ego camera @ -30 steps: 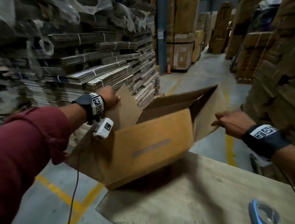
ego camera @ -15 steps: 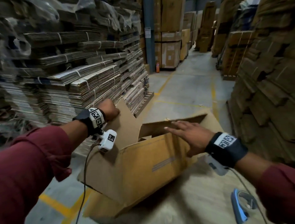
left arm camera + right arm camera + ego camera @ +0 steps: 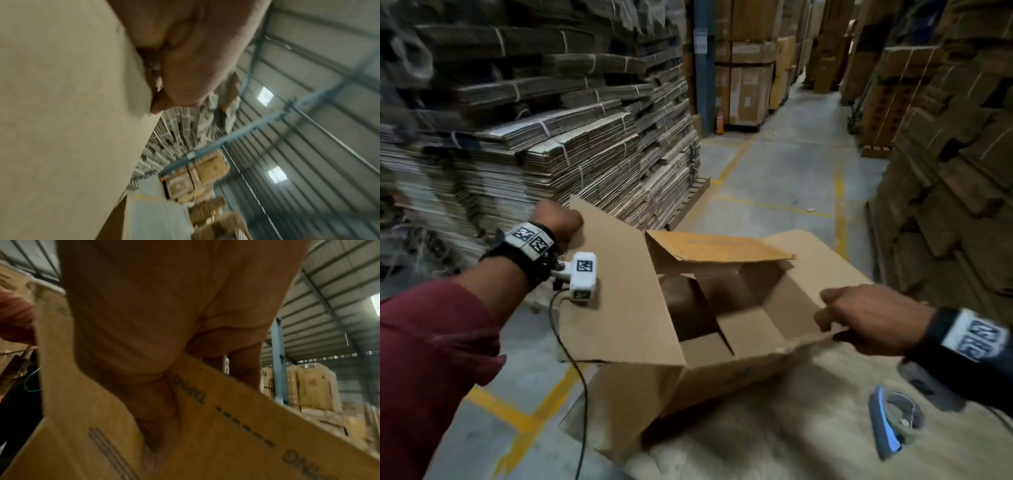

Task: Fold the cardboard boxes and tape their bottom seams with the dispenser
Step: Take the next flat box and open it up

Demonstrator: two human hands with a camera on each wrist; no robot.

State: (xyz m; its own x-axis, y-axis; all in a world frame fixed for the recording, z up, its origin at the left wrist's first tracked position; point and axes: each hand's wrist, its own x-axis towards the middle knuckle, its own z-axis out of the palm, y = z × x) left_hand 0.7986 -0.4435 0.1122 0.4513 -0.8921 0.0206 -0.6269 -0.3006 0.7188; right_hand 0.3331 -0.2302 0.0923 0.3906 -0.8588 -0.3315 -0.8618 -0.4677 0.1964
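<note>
— Two hands are on one cardboard box (image 3: pixel 688 373), yes? Where is it standing?

— It stands tilted at the corner of the wooden table (image 3: pixel 774 428), with its left part over the floor. The flaps on its upper end are open and the inside is empty.

— How will it handle, in your opinion?

— Light, I think, and stiff only along the creases; the panels can bend or tear if pulled hard. Better to hold near the fold lines.

— And the fingers?

— The left hand (image 3: pixel 560 222) is curled tight over the top edge of the left flap (image 3: pixel 616 291). The right hand (image 3: pixel 873 323) pinches the edge of the right flap (image 3: pixel 808 284), thumb under, fingers above.

— How does the cardboard look?

— Plain brown, with a printed dashed line and the word "TAPING" on the flap. The blue tape dispenser (image 3: pixel 893 419) lies on the table, near the right wrist, and nobody is touching it.
</note>
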